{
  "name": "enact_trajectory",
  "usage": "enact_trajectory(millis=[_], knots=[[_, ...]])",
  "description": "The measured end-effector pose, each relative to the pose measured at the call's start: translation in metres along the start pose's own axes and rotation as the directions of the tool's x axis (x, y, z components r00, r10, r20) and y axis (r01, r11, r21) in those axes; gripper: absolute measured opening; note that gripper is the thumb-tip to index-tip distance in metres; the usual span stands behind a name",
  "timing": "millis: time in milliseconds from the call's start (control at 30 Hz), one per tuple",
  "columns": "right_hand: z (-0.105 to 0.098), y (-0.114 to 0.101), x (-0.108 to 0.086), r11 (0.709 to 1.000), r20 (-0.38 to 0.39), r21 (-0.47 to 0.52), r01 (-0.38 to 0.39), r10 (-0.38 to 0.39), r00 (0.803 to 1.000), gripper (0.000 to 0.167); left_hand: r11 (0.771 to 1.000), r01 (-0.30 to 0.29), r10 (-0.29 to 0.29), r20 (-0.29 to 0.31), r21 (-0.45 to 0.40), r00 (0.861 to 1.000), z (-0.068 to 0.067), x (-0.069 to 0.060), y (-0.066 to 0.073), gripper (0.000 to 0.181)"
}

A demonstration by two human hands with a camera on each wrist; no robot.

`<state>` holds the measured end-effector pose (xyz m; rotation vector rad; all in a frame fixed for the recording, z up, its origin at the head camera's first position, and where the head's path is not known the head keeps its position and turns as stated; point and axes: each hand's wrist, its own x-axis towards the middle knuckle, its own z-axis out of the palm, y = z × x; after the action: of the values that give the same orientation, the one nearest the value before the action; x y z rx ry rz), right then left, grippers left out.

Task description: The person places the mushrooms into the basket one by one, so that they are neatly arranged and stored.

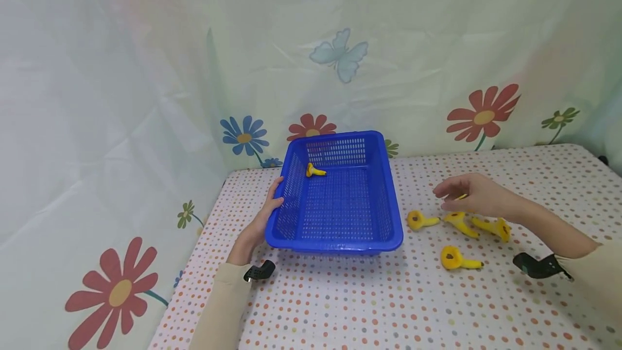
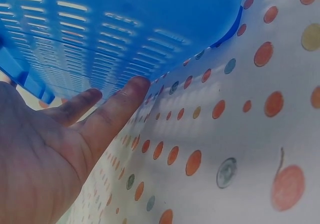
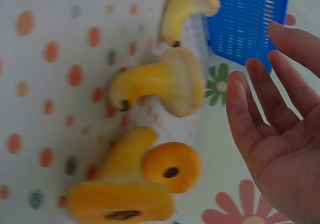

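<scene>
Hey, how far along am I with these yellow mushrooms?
Done, it seems: one mushroom lies in the blue basket. In hand: your left hand touches the basket; your right hand hovers near other mushrooms, visibly holding none. Remaining: at least four mushrooms on the table.

A blue slotted basket point(image 1: 335, 244) holds one yellow trumpet-shaped piece point(image 1: 317, 171), lying far left. Similar yellow pieces point(image 1: 452, 257) lie sideways to its right.

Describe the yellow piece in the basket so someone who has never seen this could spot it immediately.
Find the big blue basket, touched on its left side by the left hand. Inside, near its far left corner, lies a small yellow piece, stem pointing right. It alone is in the basket; the other yellow pieces lie outside, to the right.
</scene>
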<state>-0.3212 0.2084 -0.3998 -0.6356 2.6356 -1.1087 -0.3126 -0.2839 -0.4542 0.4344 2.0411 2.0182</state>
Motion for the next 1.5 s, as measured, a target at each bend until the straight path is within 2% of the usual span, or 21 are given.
enact_trajectory(millis=[267, 533, 733, 967, 1100, 1333, 1500], knots=[[0.024, 0.022, -0.001, 0.999, 0.016, -0.002, 0.044, -0.044, 0.999, 0.038, 1.0, 0.008, -0.008, -0.004, -0.001, 1.0, 0.002, 0.001, -0.002, 0.058], [0.04, 0.016, 0.011, 0.997, 0.07, -0.014, 0.072, -0.071, 0.995, 0.036, 1.0, 0.003, -0.003, -0.003, -0.002, 1.0, 0.001, -0.002, -0.007, 0.059], [0.046, 0.011, 0.024, 0.998, 0.113, -0.016, 0.068, -0.066, 0.991, 0.04, 1.0, 0.006, -0.006, 0.003, -0.004, 1.0, 0.0, -0.004, -0.007, 0.059], [0.047, 0.014, 0.034, 0.998, 0.196, 0.057, 0.035, -0.046, 0.98, 0.043, 1.0, 0.003, -0.003, -0.006, -0.003, 1.0, -0.001, -0.005, -0.006, 0.059], [0.047, 0.017, 0.038, 0.998, 0.224, 0.04, 0.05, -0.058, 0.973, 0.046, 1.0, -0.002, 0.002, -0.009, -0.005, 1.0, -0.003, -0.004, -0.005, 0.059], [0.052, 0.018, 0.041, 0.999, 0.214, 0.013, 0.035, -0.037, 0.976, 0.044, 1.0, -0.007, 0.007, -0.016, 0.004, 1.0, -0.001, -0.003, -0.006, 0.06], [0.049, 0.021, 0.039, 0.999, 0.168, -0.011, 0.045, -0.043, 0.985, 0.043, 1.0, -0.019, 0.019, -0.024, -0.002, 1.0, 0.003, 0.0, -0.007, 0.059]])
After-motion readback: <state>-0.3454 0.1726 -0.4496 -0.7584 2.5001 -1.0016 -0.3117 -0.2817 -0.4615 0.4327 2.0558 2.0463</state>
